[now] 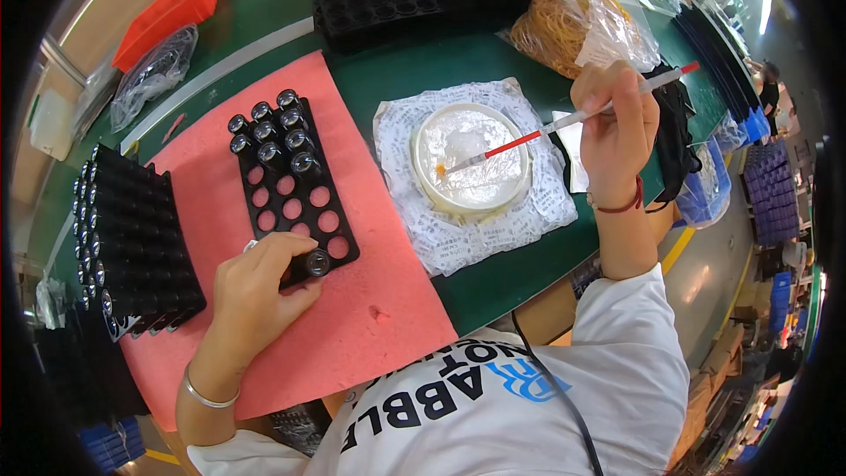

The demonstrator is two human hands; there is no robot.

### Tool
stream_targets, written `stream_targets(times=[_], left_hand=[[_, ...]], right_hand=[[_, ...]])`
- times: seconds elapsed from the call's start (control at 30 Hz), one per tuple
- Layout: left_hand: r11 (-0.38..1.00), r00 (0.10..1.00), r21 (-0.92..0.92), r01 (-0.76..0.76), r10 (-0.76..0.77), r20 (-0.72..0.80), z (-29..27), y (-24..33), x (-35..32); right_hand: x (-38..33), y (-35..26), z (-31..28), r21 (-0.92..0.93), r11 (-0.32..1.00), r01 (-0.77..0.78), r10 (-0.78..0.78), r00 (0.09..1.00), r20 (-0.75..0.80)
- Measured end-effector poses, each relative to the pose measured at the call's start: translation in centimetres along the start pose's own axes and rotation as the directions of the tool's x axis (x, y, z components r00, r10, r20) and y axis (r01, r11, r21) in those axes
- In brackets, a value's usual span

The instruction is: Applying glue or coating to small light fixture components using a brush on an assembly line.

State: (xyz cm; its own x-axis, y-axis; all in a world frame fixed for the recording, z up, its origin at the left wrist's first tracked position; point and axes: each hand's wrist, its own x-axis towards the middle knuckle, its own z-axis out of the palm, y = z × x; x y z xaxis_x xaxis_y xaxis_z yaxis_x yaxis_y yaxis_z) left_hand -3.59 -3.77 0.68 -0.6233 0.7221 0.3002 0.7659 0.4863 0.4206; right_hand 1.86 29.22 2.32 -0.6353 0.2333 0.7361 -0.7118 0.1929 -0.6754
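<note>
Holding small black lens barrel [315,262] in left hand [257,286], pinched at near corner of black perforated tray [293,183] on pink foam mat [352,300]. Right hand [614,128] grips red-and-white brush stick [564,122], tip in shallow white dish [471,159] of clear gel. Looks like glue-loading step; guessing brush travels left to barrel next. Loaded trays [132,238] far left.

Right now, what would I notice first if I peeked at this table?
Probably the big pink mat on the green table, with a black tray full of round holes on it. The left hand holds a small black cap at the tray's near end. The right hand dips a thin brush into a round white dish.
</note>
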Motion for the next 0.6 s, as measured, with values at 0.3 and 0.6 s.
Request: stream_targets(times=[0.3, 0.6], left_hand=[[1.0, 1.0, 0.015, 0.01, -0.01, 0.008, -0.1, 0.1, -0.2], [0.999, 0.999, -0.015, -0.038, 0.037, -0.036, 0.0, -0.3, -0.5]], right_hand=[[0.5, 1.2, -0.5, 0.175, 0.974, -0.141, 0.197, 0.909, -0.368], [0.8, 1.9, -0.3, 0.19, 0.977, -0.091, 0.169, 0.877, -0.449]])
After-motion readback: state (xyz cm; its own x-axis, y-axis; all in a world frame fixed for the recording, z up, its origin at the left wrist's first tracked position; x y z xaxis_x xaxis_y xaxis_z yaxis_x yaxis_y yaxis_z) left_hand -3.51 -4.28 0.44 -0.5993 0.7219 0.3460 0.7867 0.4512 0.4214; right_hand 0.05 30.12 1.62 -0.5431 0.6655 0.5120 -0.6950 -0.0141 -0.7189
